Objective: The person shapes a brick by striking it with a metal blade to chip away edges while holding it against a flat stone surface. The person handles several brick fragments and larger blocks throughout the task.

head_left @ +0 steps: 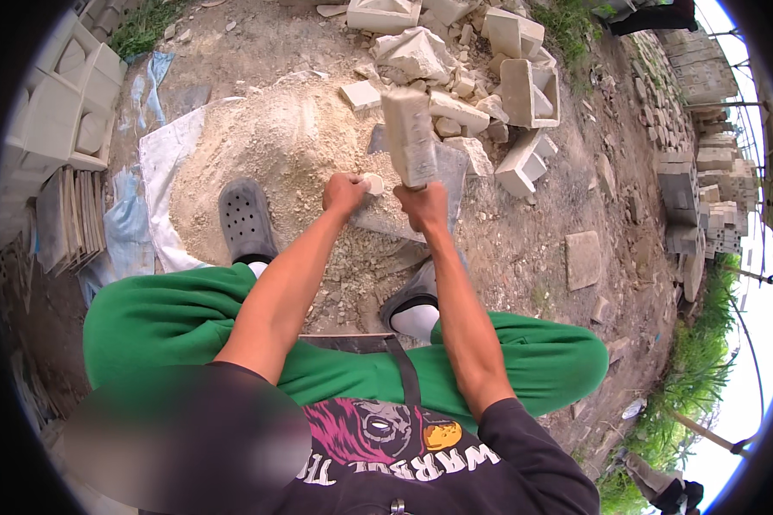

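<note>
Left hand (345, 194): fingers pinching a small, roundish pale piece (374, 184), out over the grey slab (391, 225) on the ground between the feet. Can't tell if piece touches slab.

Right hand (423, 206): clenched round the near end of a chunky, block-shaped tool (410, 137), dust-coated, pointing away from the body. Far end blurred; material unclear. Tool is just right of the piece, the two hands near each other, not touching.

Person is sitting low, knees wide, green trousers (180, 322), dark printed T-shirt (524, 455). Left grey clog (247, 215) is on the edge of a spread of crushed pale grit (275, 137), which lies partly over a white sheet (165, 154). Right clog (410, 292) sits partly behind the right forearm.

Ahead and slightly right: pile of broken pale blocks (455, 107), some hollow, box-like, lying tilted. Left side: moulded blocks (60, 112) stacked up, thin panels (70, 219) standing on edge below them, crumpled blue sheeting (129, 223) next to those. Right side: one flat squarish stone (583, 261) on bare dirt, well apart from the hands; more grey blocks (680, 193) beyond, grass (691, 369) along the edge.
</note>
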`<action>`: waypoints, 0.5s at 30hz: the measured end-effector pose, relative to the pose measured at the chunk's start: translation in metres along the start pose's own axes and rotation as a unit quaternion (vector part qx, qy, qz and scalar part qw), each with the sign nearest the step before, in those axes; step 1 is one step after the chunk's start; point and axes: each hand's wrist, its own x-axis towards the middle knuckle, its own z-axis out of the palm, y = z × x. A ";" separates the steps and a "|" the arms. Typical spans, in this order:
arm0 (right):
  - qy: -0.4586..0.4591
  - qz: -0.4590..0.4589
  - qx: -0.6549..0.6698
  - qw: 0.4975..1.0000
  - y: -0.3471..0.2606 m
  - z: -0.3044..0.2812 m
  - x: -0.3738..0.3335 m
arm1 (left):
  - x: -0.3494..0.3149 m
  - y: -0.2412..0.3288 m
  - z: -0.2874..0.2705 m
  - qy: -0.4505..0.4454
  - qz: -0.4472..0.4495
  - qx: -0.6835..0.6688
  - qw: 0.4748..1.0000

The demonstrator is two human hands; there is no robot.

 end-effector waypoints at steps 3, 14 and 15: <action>0.062 -0.127 0.011 0.990 -0.007 -0.001 0.005 | 0.005 0.000 -0.004 -0.015 -0.001 0.021 1.000; -0.012 0.130 0.067 0.989 0.033 0.000 -0.010 | -0.004 0.017 0.000 -0.002 0.004 0.111 0.994; 0.004 0.092 0.084 0.992 0.030 -0.008 -0.004 | -0.005 0.019 0.003 0.013 0.029 0.121 0.992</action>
